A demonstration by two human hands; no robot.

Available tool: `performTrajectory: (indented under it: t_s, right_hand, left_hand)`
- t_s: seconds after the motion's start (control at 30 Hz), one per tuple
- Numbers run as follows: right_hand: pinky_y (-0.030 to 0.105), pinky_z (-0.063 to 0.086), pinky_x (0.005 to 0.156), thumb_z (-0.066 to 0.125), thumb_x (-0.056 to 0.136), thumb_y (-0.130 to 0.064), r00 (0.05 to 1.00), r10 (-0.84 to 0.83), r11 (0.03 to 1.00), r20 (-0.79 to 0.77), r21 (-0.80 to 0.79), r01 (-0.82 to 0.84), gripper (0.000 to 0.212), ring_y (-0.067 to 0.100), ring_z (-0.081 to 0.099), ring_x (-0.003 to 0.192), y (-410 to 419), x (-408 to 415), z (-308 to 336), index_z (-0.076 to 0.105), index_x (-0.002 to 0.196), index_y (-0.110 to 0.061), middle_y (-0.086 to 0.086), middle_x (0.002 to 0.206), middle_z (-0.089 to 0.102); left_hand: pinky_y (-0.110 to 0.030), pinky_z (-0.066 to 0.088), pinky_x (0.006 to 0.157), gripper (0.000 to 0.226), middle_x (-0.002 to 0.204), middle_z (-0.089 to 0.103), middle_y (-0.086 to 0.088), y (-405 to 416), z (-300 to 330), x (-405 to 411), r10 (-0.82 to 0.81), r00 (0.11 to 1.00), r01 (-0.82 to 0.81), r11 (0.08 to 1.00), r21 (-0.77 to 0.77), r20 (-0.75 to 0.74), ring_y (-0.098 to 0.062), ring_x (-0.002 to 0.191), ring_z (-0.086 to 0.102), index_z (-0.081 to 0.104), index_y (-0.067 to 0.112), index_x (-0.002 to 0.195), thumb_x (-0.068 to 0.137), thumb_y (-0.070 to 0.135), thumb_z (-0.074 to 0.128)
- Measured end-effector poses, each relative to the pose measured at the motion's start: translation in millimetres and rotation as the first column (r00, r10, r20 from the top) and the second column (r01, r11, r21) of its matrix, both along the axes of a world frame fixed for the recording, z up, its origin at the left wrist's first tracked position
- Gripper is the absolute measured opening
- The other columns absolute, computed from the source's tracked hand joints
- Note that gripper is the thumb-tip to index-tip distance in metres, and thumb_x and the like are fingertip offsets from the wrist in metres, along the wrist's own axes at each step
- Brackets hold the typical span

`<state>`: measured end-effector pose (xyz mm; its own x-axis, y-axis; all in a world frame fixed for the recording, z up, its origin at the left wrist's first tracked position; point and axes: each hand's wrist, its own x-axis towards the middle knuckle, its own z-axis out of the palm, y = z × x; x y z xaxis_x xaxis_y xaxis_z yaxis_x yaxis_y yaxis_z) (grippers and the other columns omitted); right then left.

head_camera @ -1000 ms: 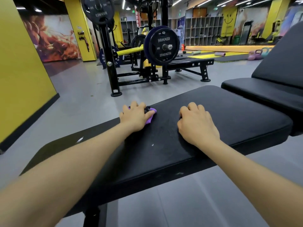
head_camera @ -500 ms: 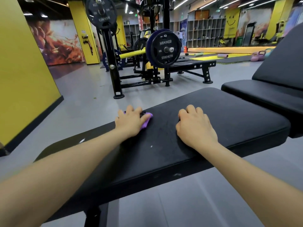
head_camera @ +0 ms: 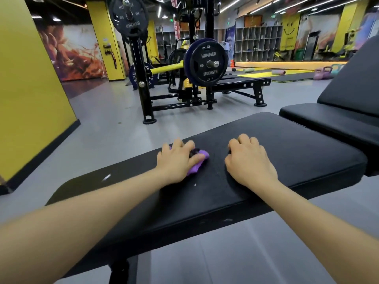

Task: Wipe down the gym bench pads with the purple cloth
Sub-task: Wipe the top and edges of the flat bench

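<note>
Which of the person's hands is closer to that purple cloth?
The left. The left hand lies on top of the purple cloth, pressing it onto the bench pad. The right hand rests on the pad beside it, apart from the cloth.

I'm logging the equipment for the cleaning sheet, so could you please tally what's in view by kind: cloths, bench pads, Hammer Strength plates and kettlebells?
Cloths: 1, purple, under the left hand.
Bench pads: 3, near pad, seat, backrest.
Plates: 2, low, high.
Kettlebells: 3.
Total: 9
</note>
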<state>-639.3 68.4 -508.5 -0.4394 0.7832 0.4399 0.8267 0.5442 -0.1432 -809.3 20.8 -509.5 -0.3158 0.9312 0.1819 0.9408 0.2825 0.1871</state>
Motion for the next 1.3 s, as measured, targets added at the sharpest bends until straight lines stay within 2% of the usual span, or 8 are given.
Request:
performTrajectory:
  t_s: [0.1,0.2,0.43,0.53,0.77,1.03,1.2,1.3]
  right_hand:
    - [0.031,0.028,0.079,0.038,0.093,-0.020,1.000,-0.002,1.000,-0.007,-0.028,0.002,0.019,0.025,0.039,0.100,-0.6,-1.3,1.5,0.049,0.106,-0.012,0.006,0.112,0.044]
    - [0.032,0.031,0.082,0.039,0.092,-0.021,1.000,-0.007,0.998,-0.024,-0.059,0.005,0.020,0.026,0.039,0.102,-1.8,-1.4,2.6,0.050,0.106,-0.012,0.006,0.113,0.044]
    - [0.036,0.038,0.084,0.045,0.088,-0.017,0.987,-0.014,0.989,-0.158,-0.146,-0.010,0.021,0.028,0.045,0.103,-7.2,1.6,9.2,0.055,0.106,-0.010,0.008,0.112,0.050]
    - [0.035,0.040,0.086,0.045,0.089,-0.013,0.969,0.018,0.978,-0.246,-0.197,-0.068,0.024,0.027,0.044,0.108,-11.7,10.7,17.5,0.058,0.110,-0.011,0.008,0.114,0.053]
    - [0.031,0.030,0.077,0.046,0.094,-0.027,0.987,-0.131,0.991,-0.090,-0.045,0.127,0.019,0.024,0.042,0.103,-33.6,74.4,6.8,0.056,0.105,-0.017,0.003,0.111,0.049]
    - [0.032,0.032,0.076,0.046,0.094,-0.028,0.976,-0.097,0.995,-0.195,-0.006,0.098,0.021,0.025,0.043,0.101,-38.2,77.5,-5.4,0.059,0.104,-0.014,0.003,0.111,0.050]
    - [0.034,0.041,0.084,0.049,0.094,-0.027,0.970,-0.024,0.997,-0.243,-0.070,0.007,0.021,0.023,0.042,0.102,-35.9,86.4,-3.5,0.060,0.103,-0.013,0.003,0.112,0.049]
    - [0.035,0.041,0.087,0.048,0.094,-0.026,0.972,-0.030,0.992,-0.235,-0.128,-0.001,0.021,0.025,0.041,0.107,-33.6,86.2,-0.9,0.059,0.106,-0.012,0.005,0.116,0.047]
  left_hand:
    - [-0.041,0.034,0.091,0.053,0.127,0.039,-0.008,45.3,2.2,-9.4,0.142,0.989,-0.143,0.990,0.007,0.049,-0.035,0.113,0.037,0.047,0.025,0.118,0.088,0.066,0.033]
    - [-0.041,0.034,0.089,0.049,0.128,0.038,-0.008,46.2,3.2,-5.6,0.164,0.986,-0.163,0.986,-0.019,0.032,-0.035,0.113,0.036,0.046,0.025,0.117,0.090,0.063,0.032]
    - [-0.038,0.034,0.083,0.040,0.108,0.035,0.002,-53.4,3.8,52.7,-0.129,0.992,0.130,0.991,-0.041,0.012,-0.027,0.100,0.034,0.043,0.025,0.110,0.091,0.059,0.036]
    - [-0.041,0.034,0.087,0.043,0.118,0.038,-0.002,-33.1,7.3,47.9,-0.048,0.997,0.050,0.998,-0.027,0.066,-0.031,0.105,0.036,0.045,0.025,0.112,0.090,0.061,0.035]
    - [-0.043,0.032,0.092,0.047,0.131,0.038,-0.005,21.9,6.0,48.4,0.134,0.990,-0.135,0.991,0.021,0.053,-0.036,0.116,0.035,0.047,0.027,0.119,0.091,0.062,0.033]
    - [-0.035,0.034,0.078,0.038,0.109,0.039,0.001,-62.1,2.7,98.0,-0.160,0.986,0.163,0.982,0.091,-0.040,-0.025,0.095,0.034,0.046,0.025,0.109,0.091,0.057,0.037]
    - [-0.041,0.031,0.087,0.047,0.128,0.039,-0.005,-9.0,8.1,74.6,0.088,0.993,-0.092,0.995,0.044,0.074,-0.035,0.112,0.036,0.046,0.029,0.122,0.091,0.061,0.034]
    - [-0.042,0.032,0.089,0.046,0.128,0.039,-0.006,-10.5,7.6,84.9,0.117,0.992,-0.120,0.991,0.052,0.045,-0.036,0.113,0.035,0.047,0.027,0.121,0.092,0.059,0.033]
